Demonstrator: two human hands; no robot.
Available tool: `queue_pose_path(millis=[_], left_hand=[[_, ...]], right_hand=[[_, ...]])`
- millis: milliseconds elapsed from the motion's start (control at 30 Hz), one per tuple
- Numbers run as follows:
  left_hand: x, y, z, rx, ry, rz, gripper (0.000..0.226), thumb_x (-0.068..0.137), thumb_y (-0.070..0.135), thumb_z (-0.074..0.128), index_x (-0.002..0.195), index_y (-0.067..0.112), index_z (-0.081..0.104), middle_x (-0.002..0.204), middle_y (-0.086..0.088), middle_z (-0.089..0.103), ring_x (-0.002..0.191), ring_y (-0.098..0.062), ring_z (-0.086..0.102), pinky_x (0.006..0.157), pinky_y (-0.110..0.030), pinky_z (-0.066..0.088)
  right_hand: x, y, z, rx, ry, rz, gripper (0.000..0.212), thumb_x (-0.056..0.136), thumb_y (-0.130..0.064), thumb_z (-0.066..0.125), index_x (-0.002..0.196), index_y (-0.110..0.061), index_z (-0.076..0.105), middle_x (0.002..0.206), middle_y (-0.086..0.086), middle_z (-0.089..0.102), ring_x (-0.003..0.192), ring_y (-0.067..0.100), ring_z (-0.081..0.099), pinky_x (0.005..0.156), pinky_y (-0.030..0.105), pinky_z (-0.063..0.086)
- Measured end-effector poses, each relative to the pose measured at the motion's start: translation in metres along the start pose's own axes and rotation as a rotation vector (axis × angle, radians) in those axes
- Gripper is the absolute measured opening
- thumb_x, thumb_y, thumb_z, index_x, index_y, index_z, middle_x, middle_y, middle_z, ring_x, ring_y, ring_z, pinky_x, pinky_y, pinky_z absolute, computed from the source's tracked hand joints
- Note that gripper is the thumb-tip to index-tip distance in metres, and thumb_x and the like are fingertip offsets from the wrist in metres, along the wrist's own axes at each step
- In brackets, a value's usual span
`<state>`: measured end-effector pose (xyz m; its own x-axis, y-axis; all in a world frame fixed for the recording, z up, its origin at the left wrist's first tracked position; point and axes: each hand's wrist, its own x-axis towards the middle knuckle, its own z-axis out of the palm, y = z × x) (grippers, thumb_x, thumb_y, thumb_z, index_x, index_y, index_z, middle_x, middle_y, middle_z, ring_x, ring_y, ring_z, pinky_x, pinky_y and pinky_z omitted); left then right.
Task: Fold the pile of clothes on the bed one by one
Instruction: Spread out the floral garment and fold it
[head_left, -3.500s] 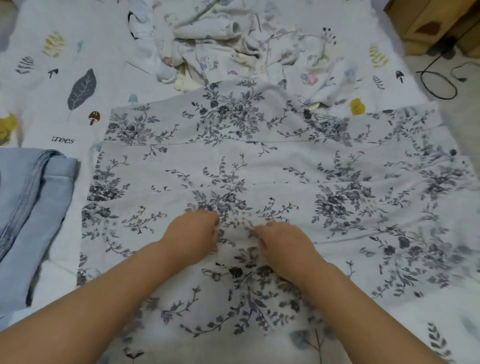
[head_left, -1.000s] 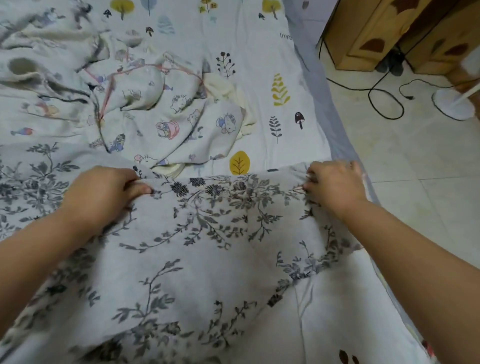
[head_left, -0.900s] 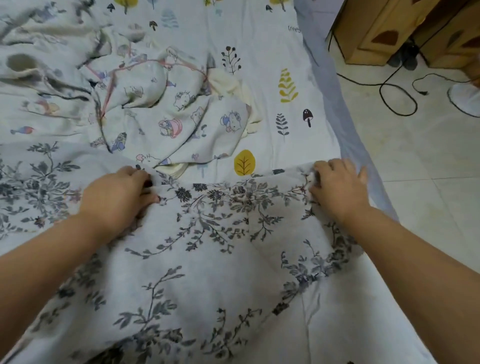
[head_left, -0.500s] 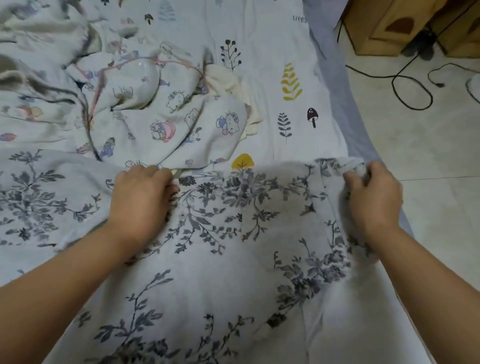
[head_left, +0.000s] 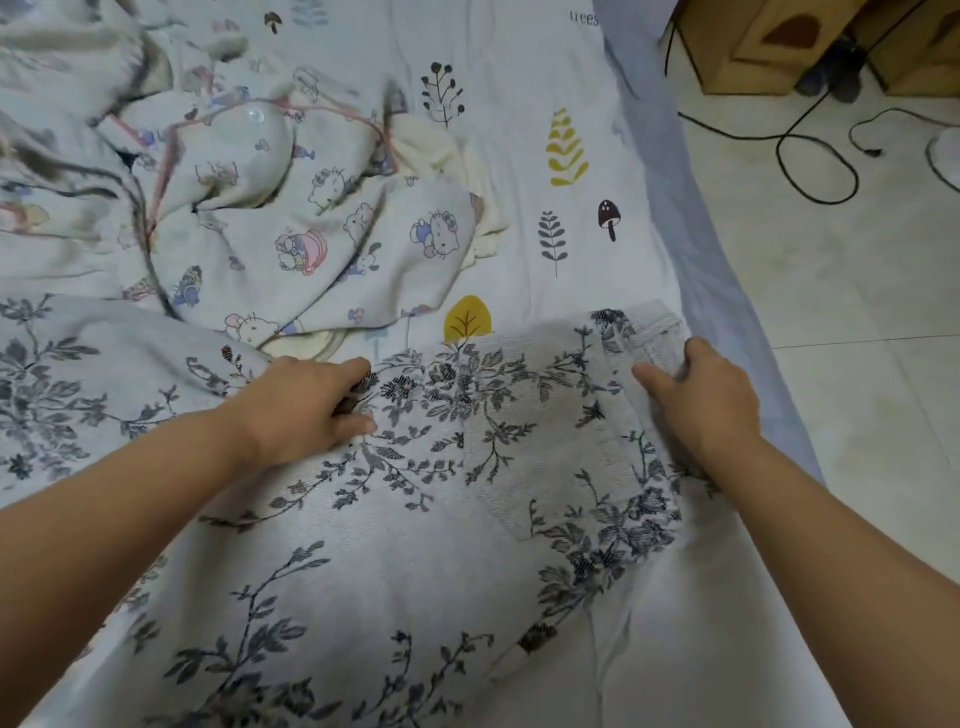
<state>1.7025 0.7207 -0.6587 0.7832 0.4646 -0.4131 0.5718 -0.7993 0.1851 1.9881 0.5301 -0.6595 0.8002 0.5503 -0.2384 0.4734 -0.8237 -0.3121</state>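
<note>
Head view: your left hand (head_left: 306, 402) and right hand (head_left: 701, 400) each pinch the floral garment (head_left: 467, 519) along its far edge; the fabric runs leftward, so fold that way.

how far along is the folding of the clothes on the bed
Done: nothing folded shows in this view.
In hand: the floral garment lies spread on the bed sheet; the left hand pinches its upper edge and the right hand grips its corner near the bed's edge, apparently setting up a fold.
Left: the crumpled cartoon-print clothes behind it, with a cream piece beneath, remain unfolded.
</note>
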Motion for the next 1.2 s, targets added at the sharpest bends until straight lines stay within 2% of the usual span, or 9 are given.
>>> queue_pose_path(millis=[167, 300, 433, 567, 700, 800, 967, 1067, 1200], left_hand=[[0.004, 0.008, -0.019, -0.115, 0.021, -0.062, 0.033, 0.085, 0.047, 0.058, 0.089, 0.02, 0.039, 0.065, 0.012, 0.042, 0.067, -0.017, 0.048, 0.06, -0.03, 0.031], [0.017, 0.026, -0.034, -0.062, 0.282, -0.081, 0.023, 0.084, 0.03, 0.063, 0.095, 0.014, 0.051, 0.081, -0.002, 0.056, 0.085, -0.03, 0.055, 0.069, -0.035, 0.033], [0.016, 0.055, -0.016, 0.139, 0.466, -0.128, 0.052, 0.07, 0.001, 0.064, 0.12, 0.001, 0.05, 0.12, -0.025, 0.049, 0.11, -0.039, 0.046, 0.089, -0.049, 0.032], [0.002, 0.084, 0.028, 0.167, 0.473, 0.108, 0.059, 0.083, 0.03, 0.06, 0.137, 0.009, 0.044, 0.141, -0.018, 0.043, 0.13, -0.036, 0.041, 0.107, -0.058, 0.027], [0.0, 0.077, 0.061, 0.229, 0.111, -0.006, 0.061, 0.088, 0.05, -0.001, 0.142, 0.029, -0.019, 0.15, -0.001, -0.02, 0.139, -0.019, -0.018, 0.111, -0.048, -0.011], [0.003, 0.068, 0.068, 0.228, 0.044, -0.061, 0.058, 0.082, 0.055, -0.011, 0.13, 0.033, -0.036, 0.144, 0.005, -0.031, 0.137, -0.016, -0.026, 0.112, -0.048, -0.012], [-0.003, 0.082, 0.048, 0.095, 0.043, -0.145, 0.057, 0.096, 0.041, 0.03, 0.147, 0.022, 0.016, 0.156, -0.005, 0.014, 0.142, -0.026, 0.016, 0.113, -0.045, 0.018], [-0.023, 0.089, 0.027, 0.035, 0.13, -0.174, 0.034, 0.092, 0.034, 0.042, 0.117, 0.013, 0.052, 0.12, -0.01, 0.054, 0.109, -0.029, 0.051, 0.085, -0.036, 0.042], [-0.058, 0.09, 0.009, -0.058, 0.175, -0.174, 0.011, 0.09, 0.022, 0.043, 0.083, 0.016, 0.049, 0.091, -0.005, 0.059, 0.077, -0.022, 0.05, 0.062, -0.031, 0.037]], right_hand=[[-0.002, 0.016, -0.033, -0.044, 0.176, -0.121, 0.04, 0.088, -0.047, 0.054, 0.074, -0.014, 0.038, 0.06, 0.002, 0.041, 0.062, 0.025, 0.039, 0.052, 0.033, 0.024], [0.014, 0.05, -0.07, -0.095, 0.235, -0.053, 0.047, 0.085, -0.051, 0.056, 0.068, -0.012, 0.036, 0.06, 0.006, 0.043, 0.064, 0.029, 0.041, 0.055, 0.035, 0.028], [0.019, 0.061, -0.059, -0.207, 0.226, 0.055, 0.038, 0.087, -0.039, 0.06, 0.089, -0.004, 0.047, 0.091, 0.028, 0.058, 0.083, 0.041, 0.052, 0.065, 0.039, 0.036], [0.0, 0.039, -0.026, -0.284, 0.314, -0.041, 0.037, 0.087, -0.024, 0.057, 0.114, -0.001, 0.047, 0.116, 0.03, 0.047, 0.107, 0.043, 0.045, 0.087, 0.05, 0.039], [-0.037, 0.016, 0.009, -0.285, 0.183, -0.421, 0.045, 0.089, -0.022, 0.054, 0.131, -0.01, 0.044, 0.14, 0.024, 0.034, 0.128, 0.039, 0.034, 0.105, 0.052, 0.028], [-0.048, 0.02, 0.021, -0.475, -0.066, -0.508, 0.057, 0.097, -0.041, 0.029, 0.149, -0.022, 0.013, 0.157, 0.012, 0.004, 0.145, 0.026, 0.001, 0.115, 0.047, 0.004], [-0.052, 0.026, 0.011, -0.6, -0.119, -0.423, 0.057, 0.098, -0.043, 0.02, 0.149, -0.024, 0.002, 0.158, 0.003, -0.002, 0.144, 0.025, 0.0, 0.114, 0.048, 0.01], [-0.061, 0.016, -0.003, -0.607, -0.077, -0.389, 0.045, 0.099, -0.033, 0.03, 0.14, -0.016, 0.033, 0.15, 0.009, 0.025, 0.134, 0.028, 0.027, 0.107, 0.044, 0.026], [-0.073, -0.003, -0.018, -0.652, -0.064, -0.423, 0.022, 0.095, -0.02, 0.039, 0.109, -0.016, 0.055, 0.117, 0.005, 0.054, 0.108, 0.023, 0.048, 0.09, 0.035, 0.039]])
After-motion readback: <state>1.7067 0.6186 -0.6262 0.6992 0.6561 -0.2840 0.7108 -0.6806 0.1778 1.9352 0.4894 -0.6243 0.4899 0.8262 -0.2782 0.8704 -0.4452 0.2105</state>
